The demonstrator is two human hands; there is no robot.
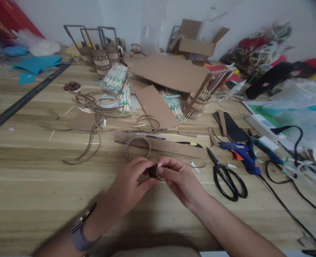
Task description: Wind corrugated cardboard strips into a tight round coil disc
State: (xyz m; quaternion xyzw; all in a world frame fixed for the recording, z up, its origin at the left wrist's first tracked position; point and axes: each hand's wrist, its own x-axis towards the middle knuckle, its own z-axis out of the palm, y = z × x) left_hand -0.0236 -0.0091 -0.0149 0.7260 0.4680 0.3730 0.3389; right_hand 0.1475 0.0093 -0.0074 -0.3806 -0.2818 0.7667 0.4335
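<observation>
Near the table's front, my left hand (pixel 136 182) grips a small dark brown piece (pixel 153 172) between thumb and fingers. Its exact kind is partly hidden by my fingertips. My right hand (pixel 178 176) is closed against the same piece, pinching a small white strip (pixel 159 165) between thumb and forefinger. Just beyond my left fingers lies a roll of tape (pixel 137 147), flat on the table. A cardboard strip (pixel 163 144) stretches behind it, with a pen (pixel 151 136) and a yellow-and-black cutter (pixel 187 144) along it.
To the right lie black-handled scissors (pixel 226 175) and a blue glue gun (pixel 240 153) with its cord. Farther back are cardboard sheets (pixel 171 71), packed sticks (pixel 115 78), braided cord (pixel 90 142) and a slatted stick bucket (pixel 197 105). Similar buckets (pixel 101 62) stand back left.
</observation>
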